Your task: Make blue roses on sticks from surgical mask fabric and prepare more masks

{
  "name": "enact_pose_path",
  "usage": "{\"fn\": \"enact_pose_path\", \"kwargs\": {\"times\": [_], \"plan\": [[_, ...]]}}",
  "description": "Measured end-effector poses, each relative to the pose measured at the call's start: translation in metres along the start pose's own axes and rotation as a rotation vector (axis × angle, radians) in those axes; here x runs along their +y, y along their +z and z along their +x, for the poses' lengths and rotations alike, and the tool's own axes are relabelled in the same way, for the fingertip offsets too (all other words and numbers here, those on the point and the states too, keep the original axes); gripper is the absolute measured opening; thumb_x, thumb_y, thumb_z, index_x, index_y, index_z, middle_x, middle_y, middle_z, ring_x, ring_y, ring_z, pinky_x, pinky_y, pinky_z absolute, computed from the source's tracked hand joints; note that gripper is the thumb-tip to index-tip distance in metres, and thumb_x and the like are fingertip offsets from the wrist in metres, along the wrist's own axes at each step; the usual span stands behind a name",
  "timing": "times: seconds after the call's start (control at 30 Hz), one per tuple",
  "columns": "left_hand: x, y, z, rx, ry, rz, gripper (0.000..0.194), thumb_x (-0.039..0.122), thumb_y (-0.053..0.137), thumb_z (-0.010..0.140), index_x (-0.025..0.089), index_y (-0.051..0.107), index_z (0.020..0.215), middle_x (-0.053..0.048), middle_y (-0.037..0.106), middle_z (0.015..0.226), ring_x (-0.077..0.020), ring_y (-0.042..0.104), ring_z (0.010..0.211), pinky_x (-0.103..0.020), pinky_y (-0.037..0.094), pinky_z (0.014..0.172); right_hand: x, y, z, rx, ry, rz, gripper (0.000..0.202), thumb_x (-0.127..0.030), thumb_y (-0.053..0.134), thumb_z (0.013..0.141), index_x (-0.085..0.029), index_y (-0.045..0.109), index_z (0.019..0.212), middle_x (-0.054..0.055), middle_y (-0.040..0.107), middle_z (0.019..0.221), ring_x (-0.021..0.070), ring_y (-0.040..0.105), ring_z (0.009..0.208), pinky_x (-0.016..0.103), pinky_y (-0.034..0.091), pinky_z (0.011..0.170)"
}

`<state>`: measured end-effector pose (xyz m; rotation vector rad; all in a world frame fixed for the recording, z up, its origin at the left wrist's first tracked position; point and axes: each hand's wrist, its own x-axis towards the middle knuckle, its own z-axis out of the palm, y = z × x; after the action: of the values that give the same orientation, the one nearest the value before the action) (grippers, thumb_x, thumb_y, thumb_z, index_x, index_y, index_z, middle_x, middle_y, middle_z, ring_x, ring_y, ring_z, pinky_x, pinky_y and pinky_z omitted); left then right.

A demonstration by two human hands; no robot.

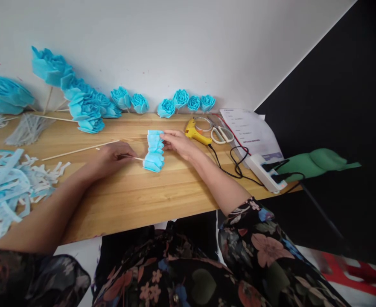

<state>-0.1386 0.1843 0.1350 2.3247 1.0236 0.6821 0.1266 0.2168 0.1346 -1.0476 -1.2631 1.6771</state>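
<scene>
On the tabletop (175,192) the glue gun (196,133) is lying with scissors (222,134) resting just to its right, papers (252,132) spreading farther right, and a power strip (267,172) sitting right of it too, nearer the person. Behind the gun, four flowers (181,98) are standing in a row before the wall (143,55). Left of the gun, the right hand (179,143) is sitting nearest, then the flower strip (155,149), then the left hand (117,154), with a loose stick (75,152) lying beyond and cut scraps (7,185) heaping farthest left.
</scene>
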Motion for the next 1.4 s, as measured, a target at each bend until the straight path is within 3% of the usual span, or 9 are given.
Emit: {"fn": "enact_pose_path", "kwargs": {"times": [0.37,0.7,0.93,1.13,1.4], "plan": [[0.000,-0.001,-0.002,0.057,-0.038,-0.018,0.026,0.039,0.058,0.095,0.017,0.072,0.090,-0.007,0.071,0.091,-0.0189,0.065,0.084,-0.028,0.049,0.077,-0.015,0.005,-0.004,0.057,0.111,0.187,0.010,-0.026,0.059,0.099,-0.020,0.059,0.091,-0.004,0.070,0.069,0.0093,0.066,0.058,0.021,0.055,0.060],[-0.002,-0.004,-0.003,0.117,-0.040,-0.013,0.025,0.040,0.060,0.095,0.018,0.071,0.088,-0.006,0.070,0.086,-0.0186,0.063,0.079,-0.028,0.047,0.073,-0.020,0.008,-0.008,0.033,0.079,0.260,0.014,-0.021,0.048,0.103,-0.021,0.058,0.093,-0.005,0.068,0.066,0.0098,0.064,0.054,0.022,0.056,0.058],[-0.006,-0.005,-0.004,0.115,-0.051,0.022,0.026,0.040,0.058,0.096,0.018,0.072,0.090,-0.005,0.071,0.089,-0.0184,0.064,0.081,-0.028,0.047,0.076,-0.020,0.010,-0.008,0.051,0.049,0.209,0.009,-0.029,0.061,0.099,-0.021,0.060,0.094,-0.004,0.070,0.070,0.0098,0.066,0.059,0.021,0.057,0.060],[0.002,-0.007,-0.004,0.111,-0.112,0.038,0.028,0.040,0.055,0.095,0.019,0.072,0.092,-0.005,0.072,0.091,-0.0199,0.065,0.084,-0.029,0.048,0.078,-0.021,0.013,-0.010,0.038,0.034,0.192,0.010,-0.025,0.057,0.100,-0.021,0.064,0.093,-0.002,0.072,0.074,0.0097,0.068,0.065,0.020,0.057,0.064],[0.003,-0.008,-0.004,0.094,-0.153,0.053,0.031,0.042,0.053,0.096,0.019,0.073,0.095,-0.007,0.074,0.095,-0.0217,0.067,0.089,-0.030,0.048,0.081,-0.013,0.013,-0.009,0.004,-0.034,0.131,0.014,-0.035,0.070,0.092,-0.022,0.071,0.096,-0.001,0.073,0.081,0.0112,0.069,0.075,0.022,0.058,0.074]]}}
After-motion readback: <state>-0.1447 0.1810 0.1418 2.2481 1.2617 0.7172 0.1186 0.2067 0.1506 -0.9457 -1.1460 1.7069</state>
